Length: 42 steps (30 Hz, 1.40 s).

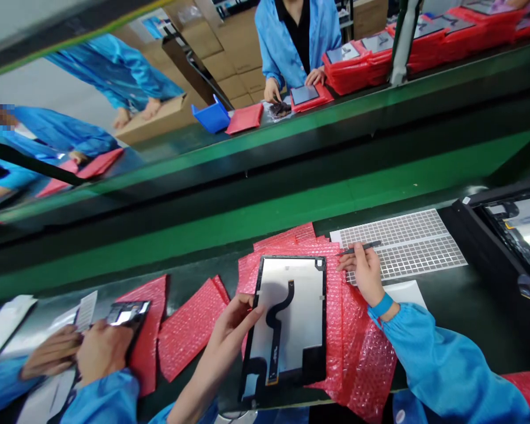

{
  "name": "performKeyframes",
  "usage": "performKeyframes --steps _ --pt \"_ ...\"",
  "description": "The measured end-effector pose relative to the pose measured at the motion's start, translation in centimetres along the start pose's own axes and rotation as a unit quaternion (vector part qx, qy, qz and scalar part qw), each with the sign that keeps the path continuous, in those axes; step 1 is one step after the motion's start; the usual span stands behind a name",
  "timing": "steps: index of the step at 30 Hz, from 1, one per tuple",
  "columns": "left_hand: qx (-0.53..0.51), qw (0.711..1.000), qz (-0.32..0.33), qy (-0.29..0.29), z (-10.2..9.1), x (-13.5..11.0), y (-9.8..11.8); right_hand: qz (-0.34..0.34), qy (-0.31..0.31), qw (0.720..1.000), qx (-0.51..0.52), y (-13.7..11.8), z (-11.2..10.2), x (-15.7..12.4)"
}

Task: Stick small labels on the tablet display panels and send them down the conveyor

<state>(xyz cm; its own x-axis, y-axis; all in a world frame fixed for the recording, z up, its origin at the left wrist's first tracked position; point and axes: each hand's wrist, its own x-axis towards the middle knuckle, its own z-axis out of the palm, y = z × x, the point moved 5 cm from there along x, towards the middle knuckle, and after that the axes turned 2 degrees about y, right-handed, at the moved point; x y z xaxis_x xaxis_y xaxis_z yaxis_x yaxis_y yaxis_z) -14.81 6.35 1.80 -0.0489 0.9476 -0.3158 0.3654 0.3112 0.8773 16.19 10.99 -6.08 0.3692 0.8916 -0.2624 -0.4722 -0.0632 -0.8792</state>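
A tablet screen [307, 318] lies back side up, its silver back and black flex cable [274, 347] showing. My left hand [236, 324] grips the screen's left edge between thumb and fingers. Under the screen is a pile of pink bubble-wrap bags [364, 359]. To the right of the screen, my right hand [365, 274] is closed around dark tweezers [371, 244], tips pointing left towards the screen's upper right corner. The right hand hovers over the edge of a white sheet of small square labels [406, 244].
At left, a co-worker's hands [101, 347] work on a dark device [132, 312] above a pink bag [145, 353]. More pink bags [192, 330] lie between us. A black tray [490, 253] with screens stands at right. Across the raised green-edged shelf [247, 144], people handle red-bagged screens [309, 97].
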Motion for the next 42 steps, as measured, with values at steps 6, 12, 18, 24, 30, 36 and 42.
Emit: performKeyframes --steps 6,12,18,24,30,36,42 --pt "-0.032 0.999 0.007 0.000 0.8 0.5 2.0 0.011 0.001 1.000 0.021 0.3 -0.1 0.0" --pt "-0.106 0.993 -0.046 0.020 0.9 1.5 5.7 -0.013 0.028 0.997 0.074 -0.2 -0.9 0.5" --pt "-0.120 0.986 0.077 0.081 1.7 13.1 12.7 -0.037 0.068 0.993 0.087 -0.7 -1.5 0.9" --pt "-0.180 0.974 0.112 0.080 5.4 30.5 15.5 -0.041 0.070 0.993 0.082 -0.7 -1.5 1.0" --pt "-0.085 0.986 0.104 0.099 7.6 35.3 14.0 -0.041 0.078 0.993 0.077 -1.3 -1.7 1.2" --pt "0.102 0.971 0.169 0.136 5.6 27.1 13.2 -0.059 0.064 0.995 0.044 -2.5 -1.9 1.8" --pt "0.494 0.857 0.137 -0.047 5.2 7.8 6.9 -0.082 0.039 0.996 -0.023 -2.8 -1.9 2.1"
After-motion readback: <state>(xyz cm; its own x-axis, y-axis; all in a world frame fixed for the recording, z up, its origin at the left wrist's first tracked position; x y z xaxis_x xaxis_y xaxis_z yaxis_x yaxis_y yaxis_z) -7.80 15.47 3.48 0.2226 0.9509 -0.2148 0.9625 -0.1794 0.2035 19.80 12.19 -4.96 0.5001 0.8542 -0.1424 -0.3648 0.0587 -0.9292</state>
